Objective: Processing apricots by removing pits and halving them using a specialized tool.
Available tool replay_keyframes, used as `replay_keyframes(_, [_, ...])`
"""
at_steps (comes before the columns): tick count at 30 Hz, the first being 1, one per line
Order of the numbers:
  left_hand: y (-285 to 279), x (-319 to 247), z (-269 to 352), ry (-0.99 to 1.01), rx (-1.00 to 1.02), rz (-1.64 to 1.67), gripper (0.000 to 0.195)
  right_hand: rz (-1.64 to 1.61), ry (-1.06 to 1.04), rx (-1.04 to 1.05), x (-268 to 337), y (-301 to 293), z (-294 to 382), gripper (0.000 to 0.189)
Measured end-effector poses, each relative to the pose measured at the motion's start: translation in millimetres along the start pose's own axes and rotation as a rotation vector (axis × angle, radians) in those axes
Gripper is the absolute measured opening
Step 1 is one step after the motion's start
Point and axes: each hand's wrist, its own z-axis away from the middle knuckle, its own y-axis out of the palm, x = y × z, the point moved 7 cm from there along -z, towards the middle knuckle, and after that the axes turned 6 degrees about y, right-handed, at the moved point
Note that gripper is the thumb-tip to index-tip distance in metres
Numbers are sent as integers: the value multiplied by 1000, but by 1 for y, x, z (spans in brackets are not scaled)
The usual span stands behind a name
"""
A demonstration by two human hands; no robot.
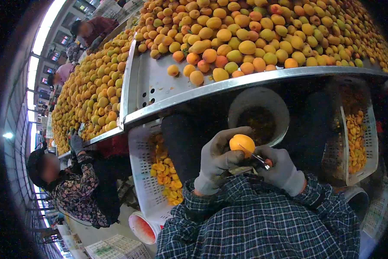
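Note:
Over my lap, my gloved left hand [217, 158] holds a whole orange-yellow apricot [242, 144] between thumb and fingers. My gloved right hand [280, 166] grips a small knife [261, 160] with a reddish handle end. Its thin blade lies against the lower side of the fruit; how deep it goes I cannot tell. Just beyond my hands, a pale bucket [279, 97] stands between my knees with dark, unclear contents. Both gloves are grey, with dark stains on the fingers.
A metal-edged sorting table [213, 89] heaped with apricots [245, 47] spans the far side. Crates of apricot halves stand at left [142, 168] and right [373, 142]. A white bucket [143, 226] stands lower left. A co-worker [77, 197] sits at left; others are farther back.

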Motion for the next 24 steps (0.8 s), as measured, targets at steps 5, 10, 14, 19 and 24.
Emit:
replay_keyframes(5, [1, 6, 0, -20, 55, -75, 57, -37, 60, 40, -4, 3, 0, 32])
replay_keyframes(10, [-1, 7, 2, -29, 70, -102, 55, -107, 79, 74, -9, 12, 3, 31])
replay_keyframes(14, [2, 12, 2, -67, 84, -87, 53, -181, 268, 166, -20, 24, 6, 25])
replay_keyframes(19, [0, 30, 1, -49, 84, -225, 54, -194, 178, 118, -30, 30, -8, 25])
replay_keyframes(24, [3, 20, -6, 119, 42, -305, 56, -175, 76, 2, -27, 24, -12, 29])
